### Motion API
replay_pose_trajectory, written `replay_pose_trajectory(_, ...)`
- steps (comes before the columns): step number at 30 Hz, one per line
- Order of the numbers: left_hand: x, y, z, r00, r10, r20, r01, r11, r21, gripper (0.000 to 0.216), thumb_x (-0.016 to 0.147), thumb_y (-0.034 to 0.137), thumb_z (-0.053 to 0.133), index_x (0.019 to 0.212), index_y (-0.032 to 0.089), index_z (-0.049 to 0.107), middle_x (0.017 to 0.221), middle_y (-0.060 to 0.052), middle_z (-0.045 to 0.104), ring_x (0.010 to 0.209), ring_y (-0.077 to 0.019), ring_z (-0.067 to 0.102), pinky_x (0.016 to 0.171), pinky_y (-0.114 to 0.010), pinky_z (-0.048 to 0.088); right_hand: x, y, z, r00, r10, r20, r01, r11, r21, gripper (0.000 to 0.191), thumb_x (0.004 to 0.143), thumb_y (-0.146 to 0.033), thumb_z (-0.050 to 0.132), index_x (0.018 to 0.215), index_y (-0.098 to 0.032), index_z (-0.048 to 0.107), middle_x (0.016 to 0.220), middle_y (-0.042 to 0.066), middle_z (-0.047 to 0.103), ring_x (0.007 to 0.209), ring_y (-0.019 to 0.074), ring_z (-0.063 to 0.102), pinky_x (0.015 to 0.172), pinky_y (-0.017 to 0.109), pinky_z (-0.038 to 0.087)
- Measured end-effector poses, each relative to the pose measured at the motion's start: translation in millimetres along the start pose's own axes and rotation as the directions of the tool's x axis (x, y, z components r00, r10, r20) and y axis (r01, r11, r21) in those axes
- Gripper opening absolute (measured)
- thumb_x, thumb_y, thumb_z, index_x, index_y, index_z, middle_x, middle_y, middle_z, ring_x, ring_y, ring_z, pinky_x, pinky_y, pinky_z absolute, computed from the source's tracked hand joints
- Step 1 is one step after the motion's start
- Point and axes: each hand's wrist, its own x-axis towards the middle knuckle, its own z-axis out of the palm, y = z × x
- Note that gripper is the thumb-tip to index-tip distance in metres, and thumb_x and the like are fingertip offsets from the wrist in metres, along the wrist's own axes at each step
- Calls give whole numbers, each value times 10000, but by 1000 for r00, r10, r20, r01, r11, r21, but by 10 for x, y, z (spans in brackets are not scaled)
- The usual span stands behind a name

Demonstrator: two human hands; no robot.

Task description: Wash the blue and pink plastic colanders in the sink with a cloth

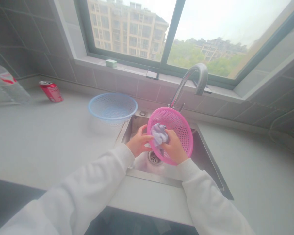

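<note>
Head view | pink colander (178,130) tilted over sink (210,163), below tap (193,78) | left hand (137,143) grips its left rim | right hand (173,148) presses cloth (158,133) inside | step: wiping colander | next likely needs turning it; blue colander (112,106) on desk (39,137), left
</note>
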Motion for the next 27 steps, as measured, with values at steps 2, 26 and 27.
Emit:
replay_pose_trajectory(2,-5,-2,-1,1000,0,-3,0,1000,-2,980,672,231,892,1502,315,378,1275,-103,641,1025,-253,678,903,-523,589,-25,7,-19,997,-35,65,31,997,70,638,749,-333,736,1364,-196,637,1266,126,600,1258,338,579,1144,519,463)
replay_pose_trajectory(26,-4,3,4,992,80,101,-108,944,311,1283,584,261,987,1632,307,247,1458,-201,512,1247,-386,624,1008,-623,539,108,404,-119,950,286,-122,-121,701,702,639,688,-540,854,1209,-299,573,1090,52,727,954,260,719,787,423,614)
replay_pose_trajectory(27,3,-14,1,990,75,117,-109,942,317,1287,574,261,992,1631,299,259,1445,-201,520,1249,-391,623,1009,-626,538,101,395,-107,955,270,-125,-115,722,682,651,707,-562,841,1238,-304,568,1114,59,726,975,266,719,798,431,616)
